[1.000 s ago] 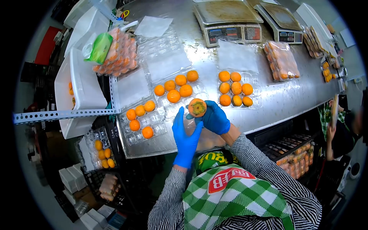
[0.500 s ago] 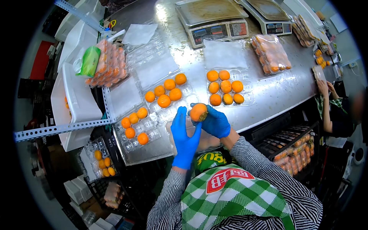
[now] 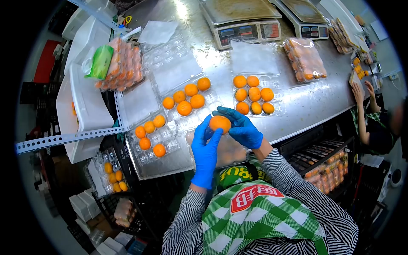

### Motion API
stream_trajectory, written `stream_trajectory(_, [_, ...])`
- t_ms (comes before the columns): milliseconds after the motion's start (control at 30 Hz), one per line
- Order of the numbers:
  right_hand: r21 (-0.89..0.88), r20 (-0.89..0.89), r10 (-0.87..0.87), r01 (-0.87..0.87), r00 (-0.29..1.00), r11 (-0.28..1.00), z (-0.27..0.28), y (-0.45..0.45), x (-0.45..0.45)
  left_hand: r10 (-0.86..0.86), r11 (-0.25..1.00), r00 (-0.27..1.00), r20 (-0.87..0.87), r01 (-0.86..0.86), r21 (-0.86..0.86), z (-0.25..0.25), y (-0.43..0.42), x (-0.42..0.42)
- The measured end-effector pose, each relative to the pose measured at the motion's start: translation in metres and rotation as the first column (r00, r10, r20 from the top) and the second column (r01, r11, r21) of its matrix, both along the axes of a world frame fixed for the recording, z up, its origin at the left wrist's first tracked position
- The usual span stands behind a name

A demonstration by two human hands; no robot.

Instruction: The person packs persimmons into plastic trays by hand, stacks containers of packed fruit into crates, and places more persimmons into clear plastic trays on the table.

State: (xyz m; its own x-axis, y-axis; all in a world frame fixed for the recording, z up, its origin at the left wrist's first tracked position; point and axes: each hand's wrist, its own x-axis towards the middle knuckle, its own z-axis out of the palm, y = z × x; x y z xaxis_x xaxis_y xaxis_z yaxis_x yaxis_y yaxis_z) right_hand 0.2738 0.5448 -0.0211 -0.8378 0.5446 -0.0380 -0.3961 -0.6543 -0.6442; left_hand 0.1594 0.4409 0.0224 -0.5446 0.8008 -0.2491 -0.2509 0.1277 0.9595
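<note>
An orange persimmon (image 3: 220, 124) is held above the near edge of the metal table, between both blue-gloved hands. My left hand (image 3: 204, 151) curls around its left side, thumb along the lower edge. Bent over the fruit's top and right side, the fingers of my right hand (image 3: 244, 129) press against it. Beyond the hands lies a clear tray (image 3: 274, 85) with several persimmons in rows. Another clear tray (image 3: 208, 102), to the left of that one, also carries several. At the table's left corner, a third tray (image 3: 163, 138) is partly filled.
Two scales (image 3: 246, 32) (image 3: 312, 32) stand at the back. A wrapped pack (image 3: 305, 59) sits right, and stacked packs (image 3: 123, 63) with a green tissue packet (image 3: 102, 61) left. Black crates (image 3: 314, 163) flank the table below. A co-worker's hands (image 3: 361, 91) are at far right.
The persimmon has turned so its leafy end no longer shows. My left hand has closed in from beside it to grip its left side, while my right hand has shifted slightly right.
</note>
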Motion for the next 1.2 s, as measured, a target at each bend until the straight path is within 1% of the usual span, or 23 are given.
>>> stream_trajectory(100, [-0.008,0.023,0.020,-0.020,1.000,1.000,0.006,0.001,-0.002,-0.013,0.997,0.972,-0.235,0.031,0.072,0.000,0.000,0.001])
stream_trajectory(133, [-0.010,0.038,0.023,-0.023,0.999,1.000,0.009,0.001,-0.002,0.000,0.997,0.984,-0.180,0.015,0.078,0.001,0.001,0.002])
stream_trajectory(200, [0.050,0.063,0.008,-0.011,0.998,0.999,0.014,0.003,-0.003,0.023,0.996,0.997,-0.069,-0.017,0.087,0.006,0.002,0.002])
stream_trajectory(233, [0.079,0.075,-0.001,-0.005,0.997,0.997,0.015,0.004,-0.003,0.018,0.998,1.000,-0.012,-0.017,0.057,0.003,0.001,-0.001])
stream_trajectory(300, [0.174,0.079,-0.020,0.006,0.997,0.985,0.017,0.005,-0.003,0.010,1.000,0.995,0.103,-0.010,-0.004,-0.005,-0.001,-0.014])
stream_trajectory(333, [0.221,0.080,-0.030,0.011,0.996,0.975,0.019,0.005,-0.003,0.014,1.000,0.989,0.150,-0.015,0.008,-0.006,-0.001,-0.018])
stream_trajectory(400, [0.304,0.158,-0.111,0.058,0.981,0.951,0.027,0.000,-0.007,0.017,0.999,0.970,0.244,-0.025,0.030,-0.007,-0.001,-0.023])
stream_trajectory(433, [0.346,0.195,-0.153,0.078,0.969,0.935,0.031,-0.002,-0.010,0.028,0.999,0.946,0.323,-0.038,0.024,-0.008,-0.002,-0.023])
stream_trajectory(500, [0.500,0.295,-0.240,0.065,0.925,0.863,0.039,-0.004,-0.013,0.049,0.998,0.881,0.471,-0.059,0.006,-0.011,-0.003,-0.023])
stream_trajectory(533, [0.570,0.338,-0.289,0.049,0.896,0.820,0.041,-0.006,-0.015,0.031,0.999,0.863,0.504,-0.045,0.016,-0.009,-0.003,-0.022])
stream_trajectory(600, [0.657,0.358,-0.355,0.037,0.864,0.753,0.046,-0.010,-0.017,-0.005,0.999,0.821,0.571,-0.018,0.035,-0.003,-0.002,-0.020])
stream_trajectory(633, [0.699,0.366,-0.388,0.026,0.846,0.715,0.047,-0.011,-0.017,-0.024,0.999,0.823,0.568,0.001,0.041,-0.005,-0.002,-0.020])
stream_trajectory(733, [0.743,0.362,-0.435,0.026,0.825,0.669,0.047,-0.015,-0.018,-0.077,0.997,0.810,0.581,0.051,0.061,-0.011,-0.003,-0.022])
stream_trajectory(833, [0.633,0.365,-0.417,0.106,0.832,0.767,0.043,-0.018,-0.015,-0.108,0.994,0.741,0.662,0.077,0.075,-0.011,-0.001,-0.024])
stream_trajectory(900, [0.601,0.416,-0.396,0.080,0.818,0.795,0.043,-0.019,-0.010,-0.107,0.994,0.668,0.737,0.077,0.075,-0.010,0.002,-0.023])
stream_trajectory(1000, [0.591,0.463,-0.410,0.072,0.786,0.804,0.044,-0.022,-0.003,-0.130,0.990,0.637,0.760,0.126,0.063,-0.012,0.003,-0.019])
stream_trajectory(1033, [0.594,0.473,-0.424,0.076,0.773,0.801,0.044,-0.023,-0.001,-0.172,0.984,0.680,0.712,0.154,0.091,-0.013,0.004,-0.018])
stream_trajectory(1100, [0.575,0.443,-0.451,0.140,0.775,0.806,0.044,-0.027,0.004,-0.259,0.966,0.753,0.606,0.216,0.144,-0.015,0.005,-0.014])
stream_trajectory(1200, [0.547,0.425,-0.477,0.202,0.769,0.812,0.044,-0.031,0.015,-0.413,0.911,0.749,0.518,0.344,0.229,0.002,0.010,-0.014])
